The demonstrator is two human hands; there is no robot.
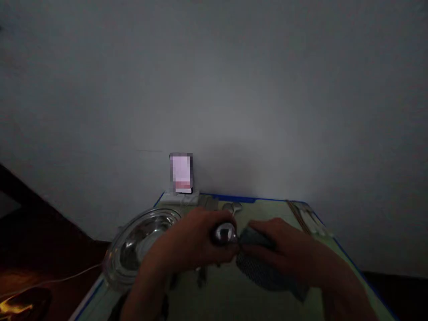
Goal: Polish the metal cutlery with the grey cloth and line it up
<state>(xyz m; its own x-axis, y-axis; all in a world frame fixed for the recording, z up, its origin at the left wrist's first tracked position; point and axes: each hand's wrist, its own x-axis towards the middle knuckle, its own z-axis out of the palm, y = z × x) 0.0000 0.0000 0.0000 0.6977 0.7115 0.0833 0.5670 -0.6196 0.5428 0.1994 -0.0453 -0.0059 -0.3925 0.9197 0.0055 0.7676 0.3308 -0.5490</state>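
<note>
My left hand (197,236) is closed around the bowl end of a shiny metal spoon (224,233), held above the middle of the table. From the right, my right hand (284,245) grips a grey-blue patterned cloth (264,272). The cloth is pressed around the spoon's handle side, so the handle is hidden. Part of the cloth hangs down below my right hand. Left of my left hand stands a wide, shiny bowl (115,267), its near side partly covered by my forearm.
A lit phone (181,174) leans against the wall on a white box-like object (179,198). More spoons (233,207) lie at the back of the blue-edged table (267,303). Chopsticks (297,217) and white-handled utensils (317,223) lie at the right. Dark-handled utensils (201,276) are below my left hand.
</note>
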